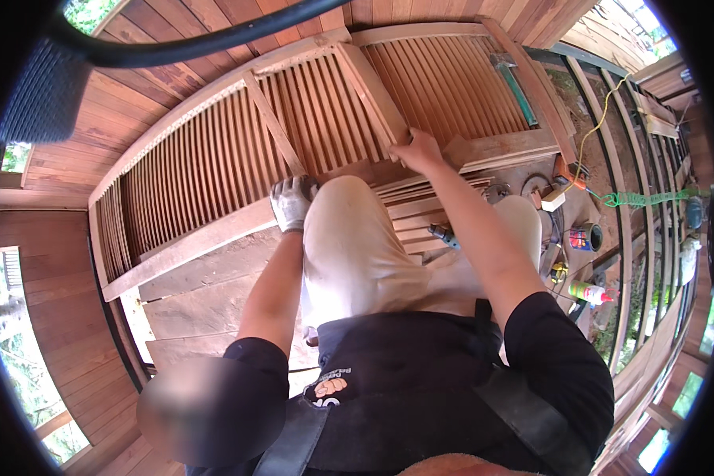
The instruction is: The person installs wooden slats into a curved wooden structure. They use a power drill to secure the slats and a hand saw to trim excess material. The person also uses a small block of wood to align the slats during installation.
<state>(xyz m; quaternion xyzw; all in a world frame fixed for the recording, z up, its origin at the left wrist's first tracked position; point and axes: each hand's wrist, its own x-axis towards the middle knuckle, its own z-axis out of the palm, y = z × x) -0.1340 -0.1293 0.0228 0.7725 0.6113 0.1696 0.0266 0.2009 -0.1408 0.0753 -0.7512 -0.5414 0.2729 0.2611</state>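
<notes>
Left hand: gloved (292,201), pressed flat-fingered on the lower rail of the long louvred panel (214,163), close above the raised knee; fingers curled over the rail edge, clamped on nothing else.
Right hand: bare (417,149), fingers closed around the bottom end of a slanted wooden stile (370,91) where it meets the lower rail.
Hands relative to each other: apart, the knee in pale trousers (349,238) between them.
Louvred panel: lies long across the middle of the view, tilted up toward the left, many thin slats set side by side inside a lighter frame; a diagonal brace (274,123) crosses the slats.
Second louvred panel: (452,79) just to the right of the slanted stile, touching it along the upper end, slats running the same way.
On the second panel: a green-handled tool (516,87) resting near its right edge.
Below the right forearm: loose stacked slats (408,206), and a small blue-grey tool (444,235) lying beside them.
Floor: rough plank boards (198,301) under the panel and the legs.
Right side: yellow cord (599,119), green coiled cord (642,198), a round can (587,236), a squeeze bottle with red tip (591,293), all near the metal railing (650,262).
Surroundings: reddish timber walls (63,301), greenery showing through openings.
</notes>
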